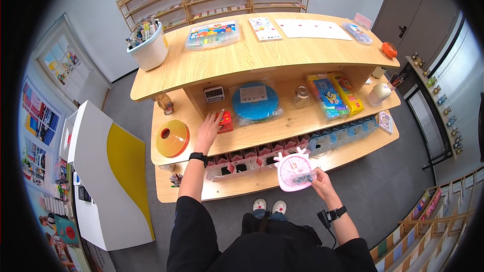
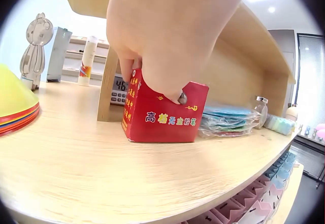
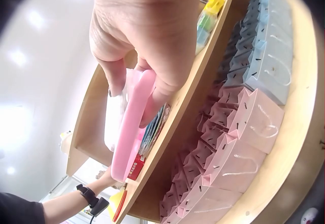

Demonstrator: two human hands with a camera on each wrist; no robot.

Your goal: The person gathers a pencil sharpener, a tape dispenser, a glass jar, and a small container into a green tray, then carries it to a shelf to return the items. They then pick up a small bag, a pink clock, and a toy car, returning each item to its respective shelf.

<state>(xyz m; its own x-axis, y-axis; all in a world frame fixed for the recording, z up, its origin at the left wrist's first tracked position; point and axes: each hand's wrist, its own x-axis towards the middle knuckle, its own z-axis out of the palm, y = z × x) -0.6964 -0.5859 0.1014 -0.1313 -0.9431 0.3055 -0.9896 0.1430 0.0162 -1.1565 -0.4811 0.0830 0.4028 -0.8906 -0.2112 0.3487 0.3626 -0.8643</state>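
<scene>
A red box with printed characters (image 2: 167,120) stands on the middle shelf; my left hand (image 2: 162,36) reaches over it from above, with the thumb on its front and fingers behind its top edge. In the head view the left hand (image 1: 206,133) lies at the left side of the red box (image 1: 225,122). My right hand (image 1: 323,185) holds a pink round item with antler shapes (image 1: 292,168) by its edge, in front of the lower shelf. In the right wrist view, the right hand (image 3: 147,36) pinches the pink rim (image 3: 133,125) between thumb and fingers.
Orange and yellow cones (image 1: 172,139) sit left of the box. A digital timer (image 1: 214,94), a wrapped blue disc (image 1: 255,102), a glass jar (image 1: 302,96) and colourful packs (image 1: 328,95) share the shelf. Pink bags (image 1: 242,165) and blue bags (image 1: 343,135) line the level below.
</scene>
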